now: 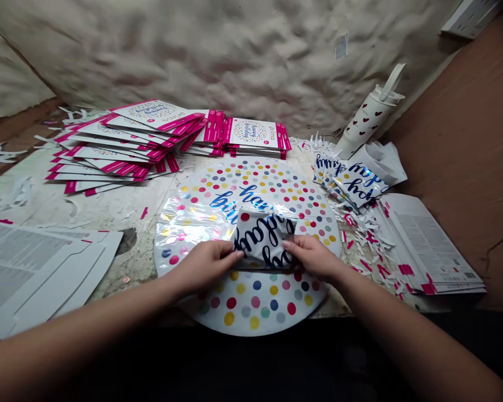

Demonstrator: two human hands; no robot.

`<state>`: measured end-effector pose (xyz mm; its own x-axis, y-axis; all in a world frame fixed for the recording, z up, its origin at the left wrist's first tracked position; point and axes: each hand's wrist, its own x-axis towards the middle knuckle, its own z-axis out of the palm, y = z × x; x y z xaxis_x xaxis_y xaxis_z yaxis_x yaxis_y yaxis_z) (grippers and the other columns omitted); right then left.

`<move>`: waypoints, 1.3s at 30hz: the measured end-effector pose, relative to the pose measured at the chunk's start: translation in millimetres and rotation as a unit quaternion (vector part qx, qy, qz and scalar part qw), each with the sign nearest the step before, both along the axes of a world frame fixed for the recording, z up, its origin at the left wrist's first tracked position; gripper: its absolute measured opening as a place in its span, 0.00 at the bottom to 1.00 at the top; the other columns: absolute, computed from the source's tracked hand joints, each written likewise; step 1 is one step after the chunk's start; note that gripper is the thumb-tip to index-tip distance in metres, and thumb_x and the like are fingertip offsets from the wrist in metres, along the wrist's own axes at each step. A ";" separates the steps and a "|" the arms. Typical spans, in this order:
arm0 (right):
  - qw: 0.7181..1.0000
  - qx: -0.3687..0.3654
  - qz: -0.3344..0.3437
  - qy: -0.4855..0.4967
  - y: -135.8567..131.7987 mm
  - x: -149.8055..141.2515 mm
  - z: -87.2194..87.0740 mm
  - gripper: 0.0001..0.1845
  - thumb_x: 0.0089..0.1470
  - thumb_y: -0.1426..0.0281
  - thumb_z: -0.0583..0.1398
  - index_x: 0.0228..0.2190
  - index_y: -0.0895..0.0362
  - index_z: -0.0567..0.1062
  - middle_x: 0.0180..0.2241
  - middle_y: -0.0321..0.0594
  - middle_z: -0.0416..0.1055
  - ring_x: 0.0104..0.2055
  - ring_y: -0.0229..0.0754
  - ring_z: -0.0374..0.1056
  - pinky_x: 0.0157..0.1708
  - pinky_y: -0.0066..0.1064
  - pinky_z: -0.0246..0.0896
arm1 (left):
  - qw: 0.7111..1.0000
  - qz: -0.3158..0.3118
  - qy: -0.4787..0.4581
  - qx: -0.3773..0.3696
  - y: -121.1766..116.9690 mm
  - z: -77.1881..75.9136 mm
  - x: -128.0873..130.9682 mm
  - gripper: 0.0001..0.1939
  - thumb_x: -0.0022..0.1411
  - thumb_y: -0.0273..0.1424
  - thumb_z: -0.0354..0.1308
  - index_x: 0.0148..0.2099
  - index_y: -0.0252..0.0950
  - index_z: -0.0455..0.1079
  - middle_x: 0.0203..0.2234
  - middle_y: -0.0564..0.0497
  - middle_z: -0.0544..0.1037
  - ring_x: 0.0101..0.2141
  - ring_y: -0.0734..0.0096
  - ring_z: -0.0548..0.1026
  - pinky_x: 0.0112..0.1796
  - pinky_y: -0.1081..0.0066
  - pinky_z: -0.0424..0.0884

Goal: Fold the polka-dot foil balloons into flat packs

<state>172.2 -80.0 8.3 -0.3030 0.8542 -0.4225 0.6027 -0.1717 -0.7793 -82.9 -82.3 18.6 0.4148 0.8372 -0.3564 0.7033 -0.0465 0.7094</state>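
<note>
A round white foil balloon with coloured dots and blue script lies flat in front of me, its near edge reaching past the table's front edge. Over its middle I hold a folded foil balloon with large dark blue lettering. My left hand pinches its left end between thumb and fingers. At the right end, my right hand grips it the same way. Whether the folded piece is joined to the flat balloon underneath, I cannot tell.
Behind lie a fanned pile of pink-edged printed packets and a smaller stack. Folded foil balloons sit at right beside a white tumbler with hearts. Printed cards and paper scraps lie right, more sheets left.
</note>
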 end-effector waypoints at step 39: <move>0.825 0.512 -0.051 -0.236 13.5 18.1 14.4 0.28 0.57 0.79 0.43 0.59 0.60 0.54 0.56 0.43 0.61 0.50 0.40 0.67 0.45 0.33 0.68 | 0.954 0.135 -0.261 -0.057 13.3 29.1 34.0 0.21 0.59 0.40 0.53 0.52 0.38 0.57 0.34 0.48 0.73 0.36 0.65 0.75 0.38 0.64 0.73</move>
